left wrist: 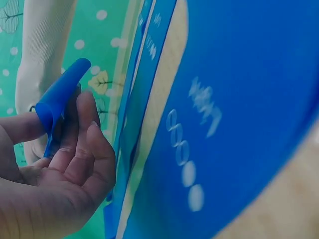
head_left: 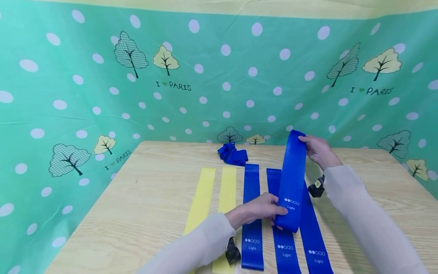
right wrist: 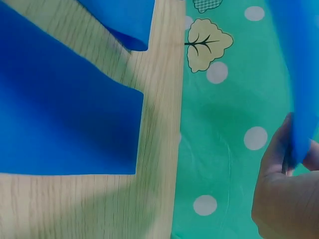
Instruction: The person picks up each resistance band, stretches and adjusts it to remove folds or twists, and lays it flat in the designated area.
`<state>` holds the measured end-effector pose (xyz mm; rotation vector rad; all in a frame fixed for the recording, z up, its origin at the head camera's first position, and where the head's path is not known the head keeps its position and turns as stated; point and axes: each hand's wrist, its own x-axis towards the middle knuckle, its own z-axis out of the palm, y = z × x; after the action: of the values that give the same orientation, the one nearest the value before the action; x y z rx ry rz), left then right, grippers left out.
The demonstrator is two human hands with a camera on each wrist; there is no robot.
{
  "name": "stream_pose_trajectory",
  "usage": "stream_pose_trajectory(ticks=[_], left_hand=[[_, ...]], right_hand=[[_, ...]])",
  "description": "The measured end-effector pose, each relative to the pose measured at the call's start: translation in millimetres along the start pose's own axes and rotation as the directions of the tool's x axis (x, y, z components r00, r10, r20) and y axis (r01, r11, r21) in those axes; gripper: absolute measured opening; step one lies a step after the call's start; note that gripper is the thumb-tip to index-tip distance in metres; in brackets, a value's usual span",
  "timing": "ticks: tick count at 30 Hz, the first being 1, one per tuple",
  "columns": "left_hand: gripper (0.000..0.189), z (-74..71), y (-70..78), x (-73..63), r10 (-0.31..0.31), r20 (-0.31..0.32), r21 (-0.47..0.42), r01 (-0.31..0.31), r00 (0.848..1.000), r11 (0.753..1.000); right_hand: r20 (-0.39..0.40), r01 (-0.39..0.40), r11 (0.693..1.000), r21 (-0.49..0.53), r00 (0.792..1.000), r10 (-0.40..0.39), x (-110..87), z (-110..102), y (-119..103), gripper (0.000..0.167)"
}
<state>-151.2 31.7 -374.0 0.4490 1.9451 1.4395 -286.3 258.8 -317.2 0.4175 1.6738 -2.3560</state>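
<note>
A blue resistance band [head_left: 293, 171] marked "Light" is stretched lengthwise between my two hands, raised above the table and tilted. My left hand [head_left: 261, 207] holds its near end, with the thumb on the printed face. The far end is pinched by my right hand [head_left: 319, 150]. In the left wrist view, a loop of the band [left wrist: 62, 94] passes between the thumb and fingers of the left hand [left wrist: 65, 169]. The right wrist view has the right hand [right wrist: 281, 199] gripping the band [right wrist: 301, 74] at its edge.
Beneath the hands lie a left blue band [head_left: 252, 220], a middle one [head_left: 285, 239] and a right one [head_left: 313, 232]. Further left are two yellow bands [head_left: 204, 186]. A crumpled blue band [head_left: 232, 154] sits at the wooden table's [head_left: 137, 198] back, before a green patterned cloth [head_left: 191, 114].
</note>
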Motion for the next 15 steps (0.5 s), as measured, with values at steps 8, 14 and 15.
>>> stream_pose_trajectory(ticks=[8,14,15], left_hand=[[0.007,4.3,-8.8,-10.5,-0.007,0.005,-0.143,0.008,1.000,0.990],[0.005,9.0,-12.1,-15.8,-0.009,-0.046,-0.186,0.001,0.999,0.983],[0.006,9.6,-12.7,-16.4,-0.008,-0.055,-0.183,-0.002,0.998,0.983]], right_hand=[[-0.049,0.073,0.995,0.061,0.996,-0.071,0.4,-7.2,2.7,0.010],[-0.103,0.083,0.996,-0.015,0.991,-0.084,-0.2,-9.1,3.0,0.014],[-0.113,0.082,0.996,-0.033,0.990,-0.085,-0.3,-8.8,2.9,0.019]])
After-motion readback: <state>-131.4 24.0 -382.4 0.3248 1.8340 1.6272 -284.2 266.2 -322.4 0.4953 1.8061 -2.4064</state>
